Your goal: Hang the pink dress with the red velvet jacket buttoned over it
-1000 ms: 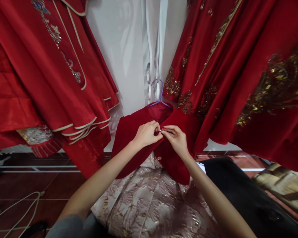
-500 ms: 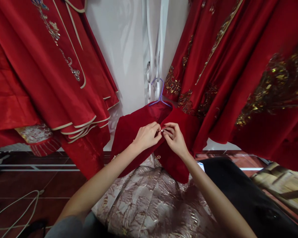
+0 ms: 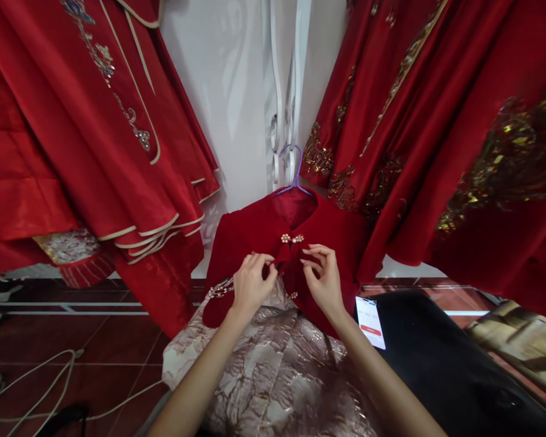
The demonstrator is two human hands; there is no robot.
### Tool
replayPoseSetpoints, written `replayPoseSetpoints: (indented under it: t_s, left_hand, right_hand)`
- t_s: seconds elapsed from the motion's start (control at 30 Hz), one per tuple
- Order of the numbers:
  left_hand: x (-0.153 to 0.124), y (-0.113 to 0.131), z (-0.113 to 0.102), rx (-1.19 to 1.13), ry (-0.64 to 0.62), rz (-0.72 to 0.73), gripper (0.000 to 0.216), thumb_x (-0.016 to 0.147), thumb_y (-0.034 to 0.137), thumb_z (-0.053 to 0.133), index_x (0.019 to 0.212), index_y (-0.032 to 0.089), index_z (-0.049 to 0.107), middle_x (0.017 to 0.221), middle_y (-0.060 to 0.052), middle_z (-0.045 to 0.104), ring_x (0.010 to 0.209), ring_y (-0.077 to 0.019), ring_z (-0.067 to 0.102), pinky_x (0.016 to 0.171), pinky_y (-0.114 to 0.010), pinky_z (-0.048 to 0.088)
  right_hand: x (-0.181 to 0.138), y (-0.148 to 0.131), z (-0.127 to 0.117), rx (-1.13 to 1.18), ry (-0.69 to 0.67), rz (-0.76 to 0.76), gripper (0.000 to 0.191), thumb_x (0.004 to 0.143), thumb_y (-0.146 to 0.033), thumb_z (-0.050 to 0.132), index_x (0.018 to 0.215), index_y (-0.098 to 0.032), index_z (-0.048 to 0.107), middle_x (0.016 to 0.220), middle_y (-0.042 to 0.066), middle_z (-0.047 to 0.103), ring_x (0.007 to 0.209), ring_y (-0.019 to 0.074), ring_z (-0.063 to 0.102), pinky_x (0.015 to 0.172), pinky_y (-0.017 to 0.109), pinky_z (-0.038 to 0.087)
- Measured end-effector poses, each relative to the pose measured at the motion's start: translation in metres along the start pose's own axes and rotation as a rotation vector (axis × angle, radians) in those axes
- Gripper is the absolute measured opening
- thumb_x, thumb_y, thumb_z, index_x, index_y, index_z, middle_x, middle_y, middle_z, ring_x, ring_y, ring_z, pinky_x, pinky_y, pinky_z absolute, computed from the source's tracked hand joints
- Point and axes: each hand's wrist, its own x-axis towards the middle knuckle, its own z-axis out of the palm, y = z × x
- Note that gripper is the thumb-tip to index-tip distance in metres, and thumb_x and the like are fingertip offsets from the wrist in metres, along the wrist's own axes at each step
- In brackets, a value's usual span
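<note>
A dark red velvet jacket (image 3: pixel 246 237) hangs on a purple hanger (image 3: pixel 295 176) in front of me. Its top pearl clasp (image 3: pixel 292 238) is fastened at the collar. My left hand (image 3: pixel 251 285) pinches the left front edge of the jacket just below that clasp. My right hand (image 3: pixel 322 279) is at the right front edge, fingers curled and partly apart, touching the velvet. Under the jacket lies a pale pink and gold brocade skirt (image 3: pixel 273 370). A white price tag (image 3: pixel 370 321) hangs at the jacket's right hem.
Red embroidered robes hang at the left (image 3: pixel 95 121) and at the right (image 3: pixel 437 121). A white wall with a white rack (image 3: pixel 282 91) stands behind. Cables (image 3: pixel 50 382) lie on the dark red tile floor at the left. A black cloth (image 3: pixel 441 358) lies at the right.
Both hands have moved down from the collar clasp, which now shows closed. The jacket front has come together and the price tag has come into sight.
</note>
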Motion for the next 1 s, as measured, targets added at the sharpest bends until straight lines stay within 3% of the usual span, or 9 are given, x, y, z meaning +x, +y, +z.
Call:
replayPoseSetpoints:
  t_s: [0.1,0.17,0.23,0.33,0.47,0.6,0.77,0.87,1.0]
  left_hand:
    - [0.0,-0.009,-0.002,-0.084,0.048,-0.113,0.012,0.084,0.021,0.056,0.092,0.024,0.064,0.082,0.0,0.065,0.072,-0.0136,0.058,0.067,-0.024,0.047]
    - [0.0,-0.009,-0.004,-0.177,0.055,-0.143,0.013,0.084,0.022,0.055,0.093,0.023,0.064,0.083,0.0,0.065,0.069,-0.0119,0.058,0.066,-0.023,0.048]
    - [-0.001,-0.006,-0.006,-0.268,0.044,-0.146,0.013,0.085,0.023,0.055,0.094,0.023,0.064,0.083,0.0,0.066,0.069,-0.0111,0.06,0.066,-0.022,0.049]
    - [-0.003,0.001,-0.008,-0.339,0.013,-0.127,0.012,0.084,0.023,0.056,0.093,0.022,0.064,0.082,0.0,0.067,0.068,-0.0108,0.061,0.066,-0.022,0.049]
    - [-0.003,0.004,-0.007,-0.312,0.017,-0.114,0.012,0.083,0.021,0.057,0.092,0.022,0.064,0.081,0.001,0.066,0.066,-0.0105,0.059,0.066,-0.022,0.049]
    - [-0.007,0.003,0.002,-0.288,-0.061,-0.091,0.015,0.084,0.021,0.055,0.096,0.022,0.065,0.082,0.0,0.065,0.068,-0.0109,0.058,0.066,-0.023,0.05]
    - [-0.016,0.009,0.014,-0.346,-0.263,-0.007,0.03,0.088,0.025,0.053,0.117,0.025,0.062,0.113,-0.003,0.065,0.097,-0.016,0.063,0.083,-0.028,0.052]
    - [-0.018,0.019,0.008,-0.484,-0.231,-0.069,0.024,0.091,0.028,0.051,0.11,0.024,0.065,0.11,-0.004,0.067,0.099,-0.0156,0.063,0.084,-0.027,0.053]
    - [-0.021,0.038,-0.013,-0.653,-0.09,-0.145,0.019,0.091,0.029,0.052,0.099,0.02,0.067,0.099,-0.005,0.068,0.087,-0.013,0.065,0.074,-0.023,0.055]
  right_hand:
    - [-0.015,0.006,0.01,-0.279,-0.059,0.034,0.03,0.079,-0.032,0.062,0.104,-0.024,0.047,0.099,0.005,0.053,0.08,0.018,0.059,0.057,0.03,0.053]
    - [-0.024,0.015,0.02,-0.433,-0.109,0.025,0.042,0.073,-0.035,0.067,0.108,-0.023,0.046,0.097,0.005,0.052,0.076,0.0191,0.056,0.051,0.03,0.05]
    - [-0.031,0.026,0.029,-0.513,-0.101,-0.028,0.046,0.072,-0.034,0.067,0.111,-0.023,0.044,0.103,0.007,0.051,0.083,0.0218,0.055,0.057,0.034,0.051]
    - [-0.034,0.038,0.035,-0.514,-0.051,-0.071,0.035,0.077,-0.028,0.059,0.107,-0.023,0.043,0.101,0.008,0.053,0.088,0.0228,0.055,0.07,0.038,0.052]
    - [-0.024,0.037,0.024,-0.35,0.009,0.036,0.023,0.079,-0.025,0.055,0.099,-0.023,0.043,0.092,0.004,0.055,0.083,0.0193,0.057,0.074,0.035,0.051]
    - [-0.001,0.019,-0.006,-0.147,0.057,0.17,0.025,0.073,-0.027,0.06,0.093,-0.023,0.045,0.082,0.001,0.055,0.078,0.0167,0.058,0.072,0.031,0.049]
    - [0.023,-0.025,-0.047,0.029,-0.004,0.298,0.029,0.07,-0.035,0.065,0.091,-0.023,0.049,0.078,0.0,0.059,0.071,0.0142,0.058,0.067,0.027,0.047]
    - [0.021,-0.051,-0.057,0.045,-0.112,0.306,0.025,0.073,-0.034,0.066,0.09,-0.024,0.051,0.081,0.0,0.06,0.077,0.014,0.059,0.071,0.027,0.047]
    - [0.008,-0.066,-0.041,0.1,-0.183,0.278,0.02,0.077,-0.031,0.065,0.092,-0.024,0.052,0.085,0.0,0.057,0.082,0.0125,0.058,0.077,0.026,0.049]
